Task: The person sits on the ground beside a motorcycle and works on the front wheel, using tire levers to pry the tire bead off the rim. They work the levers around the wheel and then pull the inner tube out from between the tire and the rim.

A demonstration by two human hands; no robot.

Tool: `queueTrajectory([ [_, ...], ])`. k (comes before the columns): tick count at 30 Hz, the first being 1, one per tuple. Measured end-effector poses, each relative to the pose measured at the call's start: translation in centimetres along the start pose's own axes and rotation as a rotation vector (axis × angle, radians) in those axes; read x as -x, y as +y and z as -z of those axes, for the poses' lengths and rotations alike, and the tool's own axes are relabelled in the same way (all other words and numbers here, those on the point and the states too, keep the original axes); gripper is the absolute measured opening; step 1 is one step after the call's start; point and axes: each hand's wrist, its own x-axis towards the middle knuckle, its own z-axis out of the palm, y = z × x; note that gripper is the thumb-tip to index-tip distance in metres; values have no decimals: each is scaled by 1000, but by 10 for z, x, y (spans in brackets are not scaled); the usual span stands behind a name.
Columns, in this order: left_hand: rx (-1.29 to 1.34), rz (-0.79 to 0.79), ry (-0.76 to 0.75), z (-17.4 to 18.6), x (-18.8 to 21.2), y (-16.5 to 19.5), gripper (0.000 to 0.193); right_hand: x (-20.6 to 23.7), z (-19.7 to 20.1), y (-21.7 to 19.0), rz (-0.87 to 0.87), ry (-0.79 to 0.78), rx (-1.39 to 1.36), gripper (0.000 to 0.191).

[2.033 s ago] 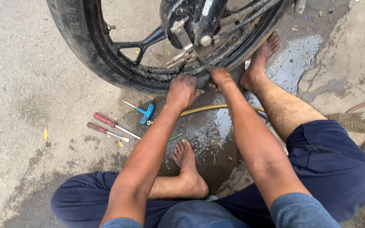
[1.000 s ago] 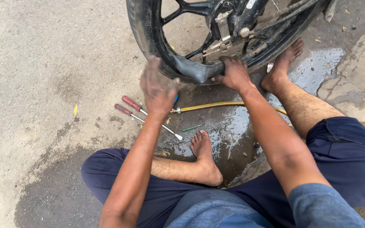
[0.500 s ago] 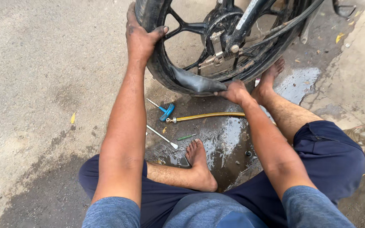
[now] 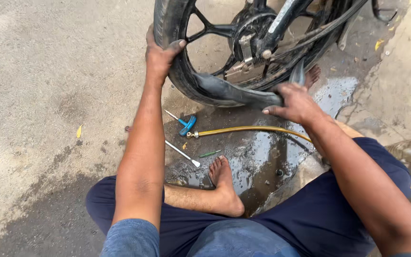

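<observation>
Gripping the motorcycle tyre, which stands upright on wet concrete directly ahead of the seated person, both bare hands work its lower arc. The left hand wraps the tyre's left flank, fingers curled over the tread and thumb hooked inside the rim. The right hand, at the tyre's lowest right portion, closes its fingers on a soft black fold, apparently the inner tube, bulging from the tyre. Below the tyre lie a yellow hose, a blue T-handle tool and a screwdriver. The tyre likely handles stiff and heavy; the tube looks limp and, near the puddle, probably slippery, so a full-fist hold suits it.
</observation>
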Motion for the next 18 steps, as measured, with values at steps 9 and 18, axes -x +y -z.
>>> queueTrajectory([
  [9,520,96,205,-50,57,-103,94,-51,-109,15,-311,-110,-93,93],
  [18,-190,217,13,-8,-48,57,96,-85,-151,-149,-457,-8,-579,90],
])
